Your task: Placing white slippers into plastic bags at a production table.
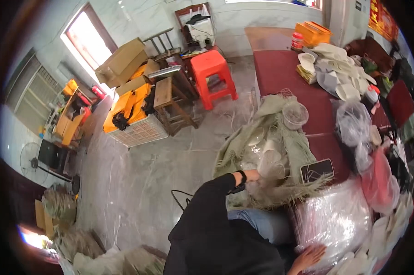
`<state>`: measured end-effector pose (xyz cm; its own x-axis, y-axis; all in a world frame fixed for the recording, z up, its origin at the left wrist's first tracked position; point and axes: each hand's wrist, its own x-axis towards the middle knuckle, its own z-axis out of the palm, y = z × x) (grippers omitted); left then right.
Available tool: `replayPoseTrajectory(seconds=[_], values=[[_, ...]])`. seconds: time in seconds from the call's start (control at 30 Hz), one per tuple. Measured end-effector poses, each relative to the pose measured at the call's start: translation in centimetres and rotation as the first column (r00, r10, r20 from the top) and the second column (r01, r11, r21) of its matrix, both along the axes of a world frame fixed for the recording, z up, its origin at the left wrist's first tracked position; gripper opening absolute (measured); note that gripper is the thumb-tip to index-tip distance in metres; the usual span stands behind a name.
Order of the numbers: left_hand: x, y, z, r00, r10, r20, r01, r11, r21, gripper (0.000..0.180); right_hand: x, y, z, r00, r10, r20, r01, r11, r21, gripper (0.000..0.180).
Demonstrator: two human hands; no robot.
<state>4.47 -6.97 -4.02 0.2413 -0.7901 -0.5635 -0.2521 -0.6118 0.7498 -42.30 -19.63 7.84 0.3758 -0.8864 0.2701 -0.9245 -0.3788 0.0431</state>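
Green sacking (pixel 304 147) lies beneath the left hand (pixel 251 176) (fingers (pixel 256 175) blurred past reading).

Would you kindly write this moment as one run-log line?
left hand: at open woven sack | right hand: at shiny clear plastic | nearby: phone, clear round tub

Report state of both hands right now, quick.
Left hand: grip cannot be told; blurred, at the opening of the pale green woven sack.
Right hand: open, beside the shiny, clear plastic-wrapped package.
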Motion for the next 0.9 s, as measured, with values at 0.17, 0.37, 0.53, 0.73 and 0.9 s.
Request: replayPoseTrajectory(seconds=[0.17,0.37,0.53,0.73,0.9], values=[[0.5,-0.5,-4.5,0.524,0.792,0.313,-0.845,0.531,0.07,0.061,3.0,1.2,-0.3,0.991,0.106,-0.087,-0.111,0.992,-0.056,0.052],[-3.3,-9.6,-5.3,0.989,-0.086,0.12,0.082,0.996,0.042,0.078,1.3,1.1,1.6,0.999,-0.05,0.0,0.05,0.999,-0.016,0.054],[1.4,-0.5,-16.0,0.948,0.24,0.209,-0.179,0.945,-0.274,0.083,5.8,1.9,1.5,0.968,0.191,0.161,-0.201,0.979,0.045,0.055],[-7.5,-11.3,-7.1,0.946,-0.132,0.295,0.077,0.978,0.192,0.096,-0.1,1.7,0.5,0.988,-0.152,-0.006,0.152,0.988,-0.005,0.054],[2.3,8.3,-20.2,0.53,-0.287,0.798,0.61,0.783,-0.124,0.062,3.2,0.6,-0.3,0.972,-0.032,0.231,0.005,0.993,0.115,0.059]])
